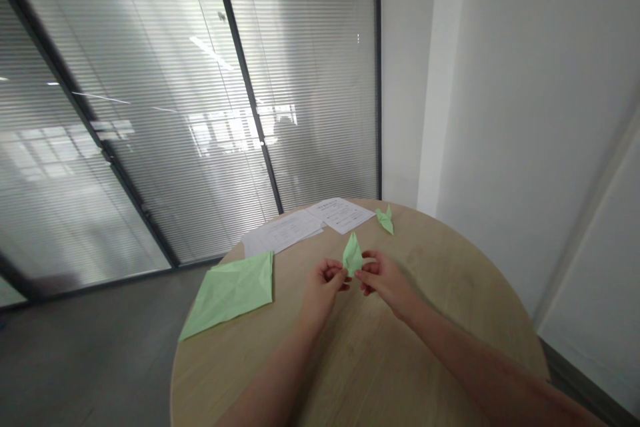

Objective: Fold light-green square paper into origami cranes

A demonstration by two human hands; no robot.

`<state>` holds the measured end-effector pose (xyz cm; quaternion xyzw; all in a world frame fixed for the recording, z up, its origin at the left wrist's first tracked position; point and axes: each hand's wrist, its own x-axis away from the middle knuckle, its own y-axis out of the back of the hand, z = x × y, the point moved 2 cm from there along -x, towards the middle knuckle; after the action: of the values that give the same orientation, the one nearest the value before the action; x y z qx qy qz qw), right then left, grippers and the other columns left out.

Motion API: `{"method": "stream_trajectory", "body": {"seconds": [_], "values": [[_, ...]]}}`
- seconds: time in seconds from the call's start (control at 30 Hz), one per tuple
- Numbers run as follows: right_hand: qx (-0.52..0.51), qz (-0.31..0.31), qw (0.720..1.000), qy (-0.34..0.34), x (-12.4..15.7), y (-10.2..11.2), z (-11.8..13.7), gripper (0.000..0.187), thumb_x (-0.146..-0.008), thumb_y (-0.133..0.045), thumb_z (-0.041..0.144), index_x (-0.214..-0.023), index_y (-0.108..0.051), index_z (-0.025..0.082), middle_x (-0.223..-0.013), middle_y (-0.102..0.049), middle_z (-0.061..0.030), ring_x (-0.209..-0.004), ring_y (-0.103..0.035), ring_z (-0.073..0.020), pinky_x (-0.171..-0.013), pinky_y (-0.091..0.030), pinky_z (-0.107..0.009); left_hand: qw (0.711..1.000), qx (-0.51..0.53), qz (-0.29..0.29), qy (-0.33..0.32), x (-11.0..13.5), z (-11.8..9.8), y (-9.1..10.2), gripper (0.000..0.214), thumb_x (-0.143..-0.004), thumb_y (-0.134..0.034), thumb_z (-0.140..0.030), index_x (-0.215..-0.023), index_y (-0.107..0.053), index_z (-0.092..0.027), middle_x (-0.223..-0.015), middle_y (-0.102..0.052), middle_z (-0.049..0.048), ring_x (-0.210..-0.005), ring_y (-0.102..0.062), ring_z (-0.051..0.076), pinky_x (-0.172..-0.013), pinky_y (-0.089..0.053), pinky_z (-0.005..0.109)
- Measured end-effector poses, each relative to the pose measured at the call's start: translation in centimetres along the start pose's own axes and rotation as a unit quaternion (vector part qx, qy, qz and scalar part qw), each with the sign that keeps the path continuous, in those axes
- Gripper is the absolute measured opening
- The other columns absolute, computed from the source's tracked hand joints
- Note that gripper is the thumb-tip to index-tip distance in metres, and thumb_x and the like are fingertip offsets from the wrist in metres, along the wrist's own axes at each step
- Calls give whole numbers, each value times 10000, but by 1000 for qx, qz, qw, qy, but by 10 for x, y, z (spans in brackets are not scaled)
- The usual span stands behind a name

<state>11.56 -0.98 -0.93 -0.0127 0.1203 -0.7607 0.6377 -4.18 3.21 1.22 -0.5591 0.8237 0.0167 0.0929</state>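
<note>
A small folded piece of light green paper (352, 255) stands point up between both hands, just above the round wooden table (440, 293). My left hand (325, 283) pinches its lower left edge with curled fingers. My right hand (383, 279) pinches its lower right edge. Both forearms reach in from the bottom of the view.
A creased green paper sheet (231, 290) lies at the table's left edge. Two white printed sheets (310, 221) lie at the far edge. Another small folded green paper figure (385, 219) sits beyond my hands. Glass walls with blinds stand behind, a white wall at right.
</note>
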Motion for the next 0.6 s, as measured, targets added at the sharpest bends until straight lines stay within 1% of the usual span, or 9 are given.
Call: {"method": "stream_trajectory", "body": {"seconds": [0.03,0.07,0.1,0.2,0.27,0.37,0.47,0.53,0.6], "values": [[-9,3,1000,-7,1,0,0,585,-701,-821,329,-1225,-569,269,-710,-631,45,-587,-591,-165,-540,-471,-290,1000,0,-2,-4,0,-1,0,337,-721,-807,-398,-860,-580,-190,-695,-689,-5,-678,-692,171,-654,-567,299],[-15,12,1000,-13,1,-1,0,650,-696,-827,337,-1279,-549,265,-717,-631,46,-596,-593,-162,-542,-475,-284,1000,-2,-5,-8,1,-1,0,345,-725,-802,-386,-896,-570,-197,-687,-691,-10,-671,-690,173,-654,-566,301],[-15,24,999,-21,2,-2,0,647,-697,-828,357,-1278,-566,251,-733,-637,36,-609,-593,-158,-547,-479,-279,1000,-5,-5,-11,1,-2,0,356,-731,-796,-374,-942,-568,-199,-687,-698,-11,-672,-690,175,-659,-567,304],[-3,51,998,-32,2,-2,-1,437,-726,-797,461,-1056,-691,195,-816,-673,-21,-662,-600,-148,-569,-487,-267,1000,-17,4,-7,0,-2,1,417,-744,-783,-346,-1078,-596,-181,-714,-716,-1,-696,-692,178,-684,-570,308],[8,52,998,-27,2,-2,-2,399,-742,-771,530,-926,-711,181,-839,-686,-43,-690,-612,-154,-575,-489,-264,1000,-26,10,8,-2,0,1,452,-738,-793,-342,-1119,-629,-163,-714,-710,2,-703,-691,178,-691,-569,307],[38,52,998,-19,1,0,-2,422,-735,-767,581,-838,-695,179,-785,-686,-41,-680,-626,-164,-566,-483,-266,999,-32,19,29,-4,4,3,436,-715,-819,-387,-1056,-692,-148,-752,-724,27,-701,-683,176,-675,-561,299],[76,62,995,-31,1,0,-2,413,-746,-762,582,-777,-663,182,-693,-673,-25,-613,-618,-153,-573,-487,-271,999,-30,27,31,-6,7,4,374,-711,-819,-451,-907,-736,-143,-796,-738,51,-703,-669,169,-667,-552,290],[88,70,993,-37,1,-1,-1,402,-757,-757,572,-763,-648,185,-670,-671,-21,-596,-622,-150,-579,-496,-274,999,-26,23,31,-6,7,5,354,-712,-817,-470,-820,-739,-141,-758,-722,44,-682,-652,160,-662,-546,285],[86,72,993,-40,2,-2,-2,393,-759,-757,563,-797,-656,186,-721,-691,-30,-622,-646,-157,-577,-504,-272,999,-23,14,31,-5,6,6,358,-704,-825,-478,-760,-729,-138,-713,-702,37,-656,-637,152,-652,-538,279]]}}
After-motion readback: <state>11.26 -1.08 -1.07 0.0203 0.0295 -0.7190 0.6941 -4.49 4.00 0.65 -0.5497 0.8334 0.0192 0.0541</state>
